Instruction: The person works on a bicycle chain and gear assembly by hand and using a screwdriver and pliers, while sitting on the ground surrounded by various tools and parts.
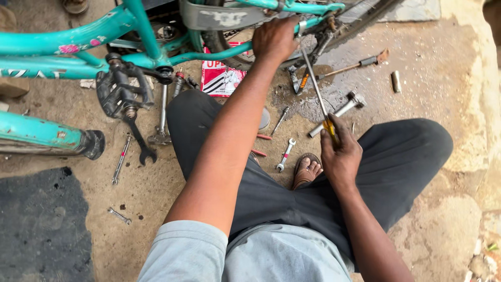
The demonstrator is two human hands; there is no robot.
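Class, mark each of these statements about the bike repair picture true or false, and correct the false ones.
1. The right hand holds a long screwdriver. True.
2. The left hand rests on the ground. False: it grips the frame of the bike, up near the rear wheel.
3. The bike frame is red. False: it is turquoise.
4. A small spanner lies on the ground between the knees. True.
5. The person is barefoot. False: a sandal shows on one foot.
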